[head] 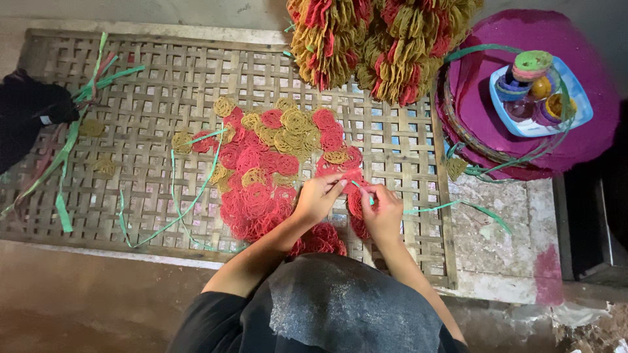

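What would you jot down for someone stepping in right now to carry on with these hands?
Left hand: fingers pinched on a red coiled disc by the thin green plastic strip.
Right hand: pinching that strip's near end; both hands meet over the woven bamboo mat.
Loose red and yellow coiled discs lie heaped on the mat, left of the hands.
Done: two dense bundles of strung discs sit at the mat's far edge.
Left: the loose heap; spare green strips lie alongside.

A thin green strip (361, 189) stretches taut between the fingers (337, 186), above flat red spiral discs (255, 196).
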A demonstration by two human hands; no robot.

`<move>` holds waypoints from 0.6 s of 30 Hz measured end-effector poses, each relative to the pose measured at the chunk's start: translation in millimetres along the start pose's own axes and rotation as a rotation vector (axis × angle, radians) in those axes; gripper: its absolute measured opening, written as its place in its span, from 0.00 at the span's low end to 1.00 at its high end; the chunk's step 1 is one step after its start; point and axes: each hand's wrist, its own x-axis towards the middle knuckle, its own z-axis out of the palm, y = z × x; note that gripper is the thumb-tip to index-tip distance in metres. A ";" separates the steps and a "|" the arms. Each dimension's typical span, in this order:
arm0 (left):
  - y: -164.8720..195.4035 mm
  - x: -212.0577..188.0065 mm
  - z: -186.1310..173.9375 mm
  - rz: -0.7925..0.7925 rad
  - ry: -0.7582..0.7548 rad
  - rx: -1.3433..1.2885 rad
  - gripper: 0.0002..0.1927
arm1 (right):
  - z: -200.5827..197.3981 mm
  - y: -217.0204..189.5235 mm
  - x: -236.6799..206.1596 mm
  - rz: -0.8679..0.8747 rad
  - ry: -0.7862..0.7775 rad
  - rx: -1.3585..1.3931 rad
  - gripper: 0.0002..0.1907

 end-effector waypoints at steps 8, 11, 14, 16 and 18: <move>-8.6 5.0 5.8 -0.005 -0.024 -0.202 0.16 | -2.7 -8.2 -0.6 -0.101 0.002 -0.012 0.06; -6.7 3.5 6.7 0.026 -0.014 -0.186 0.15 | -5.6 -11.2 0.7 -0.117 -0.012 0.004 0.06; -1.1 -0.4 5.4 0.015 0.001 -0.035 0.15 | -5.3 -12.7 2.8 -0.147 -0.008 -0.002 0.07; 2.5 -2.9 5.7 0.116 0.010 -0.083 0.14 | -4.1 -12.4 3.6 -0.147 -0.010 0.003 0.07; 4.3 -4.1 5.7 0.098 0.004 -0.069 0.14 | -2.7 -11.3 4.4 -0.134 -0.015 0.023 0.06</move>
